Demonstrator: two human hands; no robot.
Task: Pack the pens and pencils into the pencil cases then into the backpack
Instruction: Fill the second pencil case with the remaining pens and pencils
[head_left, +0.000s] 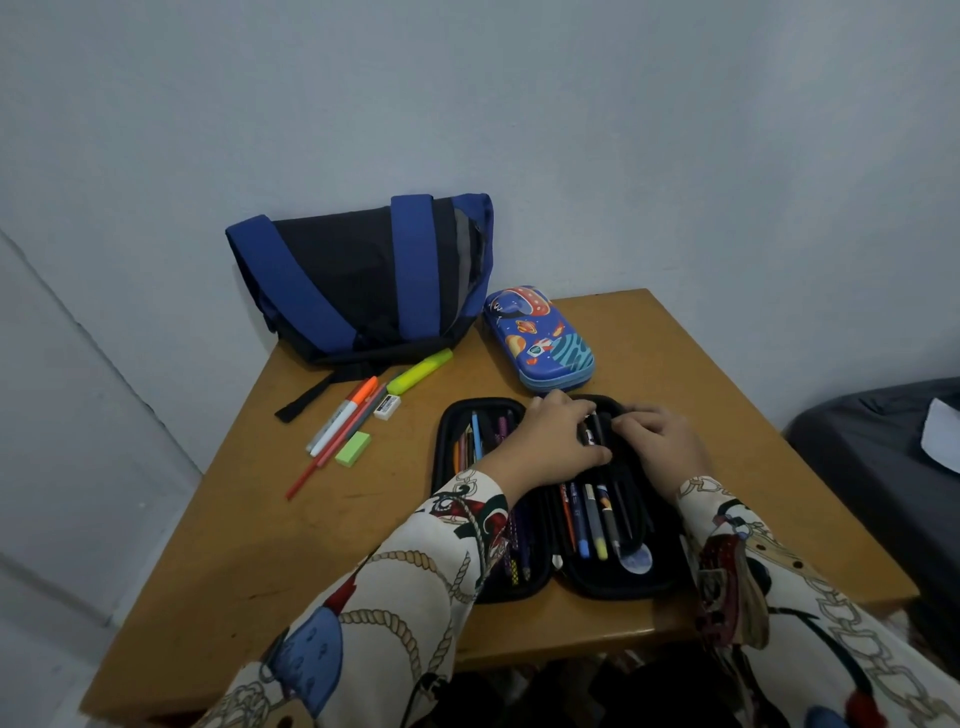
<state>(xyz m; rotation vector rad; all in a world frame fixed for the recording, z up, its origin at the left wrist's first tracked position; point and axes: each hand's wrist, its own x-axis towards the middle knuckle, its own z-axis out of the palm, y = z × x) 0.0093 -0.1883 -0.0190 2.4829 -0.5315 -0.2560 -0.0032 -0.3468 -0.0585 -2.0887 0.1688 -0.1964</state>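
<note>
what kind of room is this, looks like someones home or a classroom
Probably a room at home, perhaps a bedroom corner. A small wooden table is pushed against plain pale walls, and what looks like a dark-covered bed stands to its right. No classroom furniture shows.

The light is dim, soft and cool, with no glare. The wall (571, 130) shades from grey-blue to darker toward the corners. A faint shadow lies on the table (322, 540) left of the near sleeve (395, 597). Wide-angle bending curves the table's edges. Detail is slightly soft, most of all inside the open black case (597, 577).
</note>
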